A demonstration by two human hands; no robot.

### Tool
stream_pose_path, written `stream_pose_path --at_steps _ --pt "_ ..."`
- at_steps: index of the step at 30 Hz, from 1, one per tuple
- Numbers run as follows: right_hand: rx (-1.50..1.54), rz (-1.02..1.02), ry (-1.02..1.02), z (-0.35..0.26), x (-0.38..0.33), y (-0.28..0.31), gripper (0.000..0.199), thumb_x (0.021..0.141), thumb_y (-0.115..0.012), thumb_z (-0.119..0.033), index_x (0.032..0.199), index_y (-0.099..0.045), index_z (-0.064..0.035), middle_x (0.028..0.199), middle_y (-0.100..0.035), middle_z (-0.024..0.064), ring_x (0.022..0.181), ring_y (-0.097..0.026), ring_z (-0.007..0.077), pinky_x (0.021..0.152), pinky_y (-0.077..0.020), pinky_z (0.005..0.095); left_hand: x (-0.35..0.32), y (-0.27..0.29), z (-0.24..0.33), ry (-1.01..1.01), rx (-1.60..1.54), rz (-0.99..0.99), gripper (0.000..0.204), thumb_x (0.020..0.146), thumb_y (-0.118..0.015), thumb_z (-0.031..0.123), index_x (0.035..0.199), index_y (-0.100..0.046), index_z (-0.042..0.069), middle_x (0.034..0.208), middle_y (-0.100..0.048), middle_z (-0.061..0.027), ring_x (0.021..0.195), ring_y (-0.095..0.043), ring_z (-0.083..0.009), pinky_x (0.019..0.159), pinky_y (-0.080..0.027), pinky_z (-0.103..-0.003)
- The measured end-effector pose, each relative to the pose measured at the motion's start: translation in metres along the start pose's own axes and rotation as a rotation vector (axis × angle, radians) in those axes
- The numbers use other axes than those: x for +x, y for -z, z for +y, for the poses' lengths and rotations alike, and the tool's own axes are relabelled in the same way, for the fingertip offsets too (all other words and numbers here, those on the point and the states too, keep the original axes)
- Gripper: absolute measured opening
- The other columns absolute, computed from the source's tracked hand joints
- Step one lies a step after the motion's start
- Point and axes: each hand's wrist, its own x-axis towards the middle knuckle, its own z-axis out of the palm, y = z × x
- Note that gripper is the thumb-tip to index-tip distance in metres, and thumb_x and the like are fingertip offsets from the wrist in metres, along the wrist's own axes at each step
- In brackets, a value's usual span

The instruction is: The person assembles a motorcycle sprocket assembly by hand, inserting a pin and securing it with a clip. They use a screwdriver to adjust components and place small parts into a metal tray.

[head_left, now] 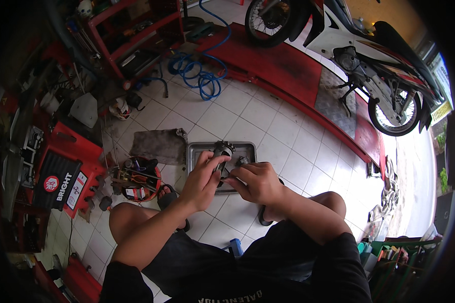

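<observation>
My left hand is wrapped round a dark metal cylindrical part with a notched, gear-like end pointing up and away from me. Close against its near side is my right hand, fingers pinched together; what they grip is too small and covered to make out. Both hands are above a shallow grey metal tray on the floor between my feet. Inside the tray, just beyond my right fingers, a small metal piece shows in part. The lower part of the cylinder is hidden by my hands.
A dark grey rag lies left of the tray. Nearer stands a round red container of tools. A red machine is further left. Beyond are a coiled blue hose and a red lift platform bearing a motorcycle.
</observation>
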Motion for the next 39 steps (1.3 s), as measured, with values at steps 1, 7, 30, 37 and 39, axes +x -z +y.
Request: stream_pose_path --at_steps 1,7,30,37,39 --pt "0.024 -0.020 -0.021 -0.005 0.006 0.005 0.029 0.083 -0.080 -0.024 0.099 -0.065 -0.0049 0.064 -0.062 0.0047 0.052 -0.062 0.0254 0.049 -0.0491 0.0367 -0.001 -0.001 -0.003 -0.006 -0.009 -0.002 0.038 0.097 -0.044 0.006 0.133 -0.057 0.005 0.119 -0.050 -0.0152 0.106 -0.056 -0.0305 0.093 -0.046 -0.036" --pt "-0.025 -0.075 0.005 0.000 -0.004 -0.001 0.030 0.082 -0.081 -0.025 0.098 -0.064 -0.0055 0.066 -0.062 0.0036 0.055 -0.064 0.0231 0.048 -0.0490 0.0354 -0.001 0.000 0.003 0.053 -0.084 -0.023 0.041 0.095 -0.044 0.002 0.133 -0.058 0.004 0.118 -0.051 -0.0125 0.107 -0.053 -0.0250 0.094 -0.043 -0.033" --pt "-0.073 -0.046 0.044 -0.006 -0.004 0.001 0.031 0.087 -0.076 -0.032 0.093 -0.061 -0.0060 0.064 -0.060 0.0073 0.054 -0.063 0.0274 0.046 -0.0482 0.0393 -0.004 0.010 0.007 0.116 -0.156 -0.014 0.043 0.090 -0.046 0.001 0.130 -0.060 0.004 0.124 -0.051 -0.0125 0.117 -0.053 -0.0249 0.104 -0.039 -0.033" --pt "-0.095 -0.010 -0.028 -0.013 0.001 0.007 0.030 0.085 -0.077 -0.029 0.093 -0.061 -0.0054 0.069 -0.060 0.0082 0.056 -0.062 0.0283 0.048 -0.0481 0.0399 -0.003 0.004 0.008 0.071 -0.220 -0.015 0.044 0.091 -0.046 0.004 0.132 -0.060 0.005 0.126 -0.051 -0.0117 0.117 -0.051 -0.0243 0.105 -0.037 -0.034" --pt "-0.098 -0.043 0.043 -0.010 -0.001 0.007 0.029 0.086 -0.076 -0.030 0.091 -0.061 -0.0054 0.068 -0.060 0.0090 0.056 -0.062 0.0290 0.048 -0.0480 0.0402 -0.003 0.004 0.008 0.067 -0.222 -0.012 0.044 0.091 -0.046 0.005 0.133 -0.060 0.005 0.126 -0.050 -0.0115 0.117 -0.051 -0.0238 0.104 -0.037 -0.034"
